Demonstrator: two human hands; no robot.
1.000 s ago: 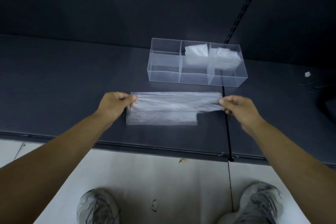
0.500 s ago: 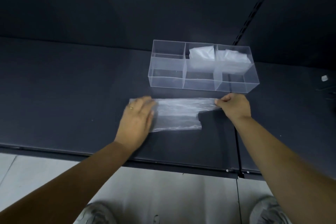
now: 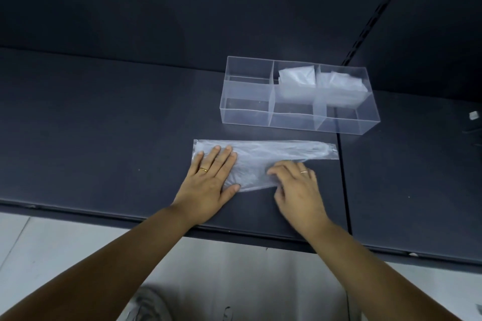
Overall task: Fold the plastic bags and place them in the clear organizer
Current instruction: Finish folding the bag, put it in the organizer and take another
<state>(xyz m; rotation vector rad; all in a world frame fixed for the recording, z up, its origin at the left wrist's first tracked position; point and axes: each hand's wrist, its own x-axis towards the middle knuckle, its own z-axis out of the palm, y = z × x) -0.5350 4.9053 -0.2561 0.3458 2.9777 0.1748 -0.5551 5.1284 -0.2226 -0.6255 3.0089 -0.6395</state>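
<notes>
A translucent plastic bag [image 3: 260,154] lies as a long strip on the dark shelf [image 3: 104,125], just in front of the clear organizer [image 3: 247,112]. My left hand [image 3: 211,177] presses flat on the bag's left end, fingers spread. My right hand [image 3: 297,187], blurred, has its fingers curled over the bag's lower right edge, the thumb tucked beneath. The organizer has several compartments. A folded bag [image 3: 296,81] sits in its back middle compartment and another folded bag [image 3: 339,86] in the back right one.
The shelf's front edge [image 3: 104,212] runs just below my wrists, with pale floor and my shoe [image 3: 148,305] underneath. A seam [image 3: 341,177] divides the shelf right of the bag. A small white object [image 3: 473,115] lies at the far right. A dark back wall rises behind.
My left hand went from pinching the bag's left end to pressing flat on it. My right hand left the right end and moved to the lower edge. The bag now lies on the shelf.
</notes>
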